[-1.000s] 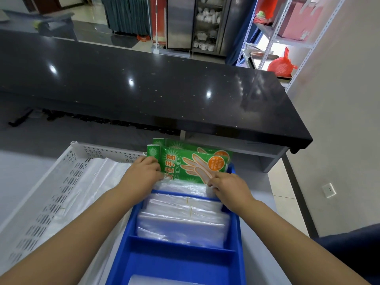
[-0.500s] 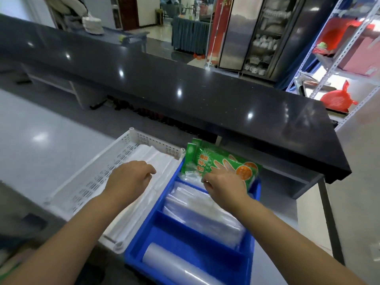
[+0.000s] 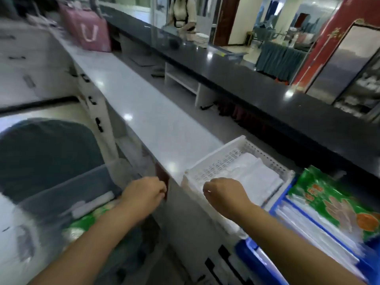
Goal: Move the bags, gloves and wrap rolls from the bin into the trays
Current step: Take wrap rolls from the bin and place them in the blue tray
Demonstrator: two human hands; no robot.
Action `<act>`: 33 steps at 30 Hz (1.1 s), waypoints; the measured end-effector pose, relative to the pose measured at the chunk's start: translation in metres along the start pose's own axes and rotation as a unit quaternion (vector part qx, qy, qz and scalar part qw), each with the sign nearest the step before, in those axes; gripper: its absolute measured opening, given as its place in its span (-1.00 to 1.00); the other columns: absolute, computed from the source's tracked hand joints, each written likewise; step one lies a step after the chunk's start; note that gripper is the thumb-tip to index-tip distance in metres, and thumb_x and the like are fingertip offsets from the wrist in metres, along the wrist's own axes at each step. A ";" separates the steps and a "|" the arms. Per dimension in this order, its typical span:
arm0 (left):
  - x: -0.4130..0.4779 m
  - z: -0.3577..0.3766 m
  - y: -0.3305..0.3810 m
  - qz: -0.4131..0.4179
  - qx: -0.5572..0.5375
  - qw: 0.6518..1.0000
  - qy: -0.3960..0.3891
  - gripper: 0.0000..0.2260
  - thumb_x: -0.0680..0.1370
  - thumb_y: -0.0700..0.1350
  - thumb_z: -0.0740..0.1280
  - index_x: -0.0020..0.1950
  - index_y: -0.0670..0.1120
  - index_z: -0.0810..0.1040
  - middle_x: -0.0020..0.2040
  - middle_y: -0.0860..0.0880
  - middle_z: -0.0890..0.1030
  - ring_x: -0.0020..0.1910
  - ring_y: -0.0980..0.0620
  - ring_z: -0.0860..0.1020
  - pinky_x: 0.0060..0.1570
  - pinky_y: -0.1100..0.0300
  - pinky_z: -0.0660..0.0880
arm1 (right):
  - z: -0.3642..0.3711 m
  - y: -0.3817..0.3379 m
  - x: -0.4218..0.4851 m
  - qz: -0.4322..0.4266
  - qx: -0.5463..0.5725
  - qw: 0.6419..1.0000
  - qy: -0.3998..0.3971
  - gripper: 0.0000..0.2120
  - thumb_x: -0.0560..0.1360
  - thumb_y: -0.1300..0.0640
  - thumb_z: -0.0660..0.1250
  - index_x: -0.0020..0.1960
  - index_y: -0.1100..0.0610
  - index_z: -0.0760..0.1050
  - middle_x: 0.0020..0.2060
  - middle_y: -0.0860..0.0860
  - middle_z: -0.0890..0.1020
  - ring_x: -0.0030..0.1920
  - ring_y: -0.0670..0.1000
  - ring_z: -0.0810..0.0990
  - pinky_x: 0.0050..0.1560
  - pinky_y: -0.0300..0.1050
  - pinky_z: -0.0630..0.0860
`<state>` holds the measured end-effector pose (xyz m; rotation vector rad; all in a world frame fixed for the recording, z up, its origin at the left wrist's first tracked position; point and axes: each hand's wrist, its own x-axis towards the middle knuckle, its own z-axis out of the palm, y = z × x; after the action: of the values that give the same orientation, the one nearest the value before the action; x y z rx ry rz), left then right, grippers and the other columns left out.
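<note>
The view is blurred by motion. A grey translucent bin [image 3: 67, 190] stands low at the left, below the white counter; a green pack [image 3: 86, 221] and a white roll [image 3: 92, 204] lie in it. My left hand [image 3: 144, 194] hangs loosely curled over the bin's right end and holds nothing. My right hand [image 3: 224, 196], also loosely curled and holding nothing, hovers at the near corner of the white perforated tray [image 3: 216, 159], which holds folded white bags [image 3: 257, 173]. To its right, the blue tray [image 3: 279, 204] holds clear bags [image 3: 320, 229] and green glove packs [image 3: 329, 198].
The white counter [image 3: 148, 112] runs away to the upper left, with a pink bag [image 3: 90, 31] at its far end. A raised black counter [image 3: 267, 89] runs behind it, and a person [image 3: 182, 15] stands beyond. A dark rounded object [image 3: 45, 151] sits left of the bin.
The view has swung left and down to the bin. My right hand let go of the green glove pack in the blue tray, and both hands moved left toward the bin.
</note>
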<state>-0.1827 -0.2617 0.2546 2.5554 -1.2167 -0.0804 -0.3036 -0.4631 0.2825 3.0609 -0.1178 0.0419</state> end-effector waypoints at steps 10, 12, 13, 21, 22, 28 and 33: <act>-0.129 -0.029 -0.237 -0.213 0.018 0.976 -0.035 -0.82 0.55 -0.04 0.21 0.03 0.09 0.59 0.04 0.04 0.62 0.02 0.00 0.56 -0.20 0.17 0.42 | 0.057 -0.199 0.140 -0.101 0.040 0.992 -0.063 -0.85 0.50 0.10 0.19 -0.14 0.12 0.50 -0.19 0.06 0.62 -0.18 0.16 0.58 -0.36 -0.11 0.31; -0.146 -0.030 -0.264 -0.246 0.011 0.968 -0.042 -0.81 0.54 -0.04 0.20 0.04 0.10 0.58 0.04 0.05 0.62 0.01 0.00 0.57 -0.17 0.17 0.46 | 0.073 -0.220 0.154 -0.099 0.047 0.990 -0.085 -0.85 0.49 0.10 0.20 -0.16 0.12 0.51 -0.20 0.09 0.63 -0.19 0.19 0.58 -0.35 -0.11 0.28; -0.153 -0.030 -0.275 -0.262 0.008 0.964 -0.041 -0.81 0.53 -0.05 0.21 0.04 0.10 0.58 0.03 0.05 0.63 0.00 -0.01 0.57 -0.17 0.17 0.47 | 0.080 -0.228 0.161 -0.101 0.047 0.989 -0.093 -0.85 0.48 0.10 0.22 -0.18 0.13 0.51 -0.22 0.10 0.64 -0.21 0.20 0.59 -0.36 -0.10 0.30; -0.178 0.005 -0.321 -0.337 -0.025 0.940 -0.052 -0.83 0.53 -0.04 0.24 0.00 0.07 0.62 -0.04 0.07 0.63 -0.10 0.00 0.57 -0.16 0.16 0.52 | 0.165 -0.252 0.209 -0.105 0.100 0.977 -0.154 -0.81 0.48 0.11 0.27 -0.23 0.19 0.55 -0.26 0.16 0.66 -0.25 0.23 0.60 -0.37 -0.09 0.30; -0.178 0.010 -0.326 -0.345 -0.024 0.937 -0.058 -0.83 0.53 -0.04 0.24 0.01 0.08 0.62 -0.03 0.08 0.63 -0.09 0.02 0.57 -0.16 0.18 0.50 | 0.176 -0.255 0.217 -0.108 0.105 0.974 -0.170 -0.81 0.48 0.11 0.25 -0.22 0.19 0.54 -0.23 0.16 0.66 -0.22 0.23 0.60 -0.35 -0.10 0.27; -0.156 0.038 -0.362 -0.400 -0.023 0.911 -0.094 -0.83 0.54 -0.04 0.25 0.02 0.05 0.62 -0.07 0.05 0.65 -0.16 0.08 0.57 -0.20 0.27 0.47 | 0.244 -0.272 0.282 -0.150 0.097 0.946 -0.269 -0.78 0.54 0.10 0.15 -0.12 0.14 0.54 -0.13 0.10 0.66 -0.15 0.16 0.60 -0.26 -0.10 0.43; -0.123 0.069 -0.392 -0.431 -0.028 0.895 -0.110 -0.81 0.53 -0.07 0.22 0.00 0.04 0.63 -0.08 0.04 0.65 -0.16 0.05 0.59 -0.17 0.17 0.54 | 0.303 -0.288 0.346 -0.180 0.118 0.930 -0.296 -0.80 0.53 0.13 0.17 -0.05 0.15 0.57 -0.03 0.13 0.64 -0.06 0.18 0.59 -0.19 -0.09 0.46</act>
<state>0.0196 0.0476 0.0614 2.8711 -0.0343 -0.5961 0.0714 -0.2269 -0.0308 3.1519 0.4484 -0.9536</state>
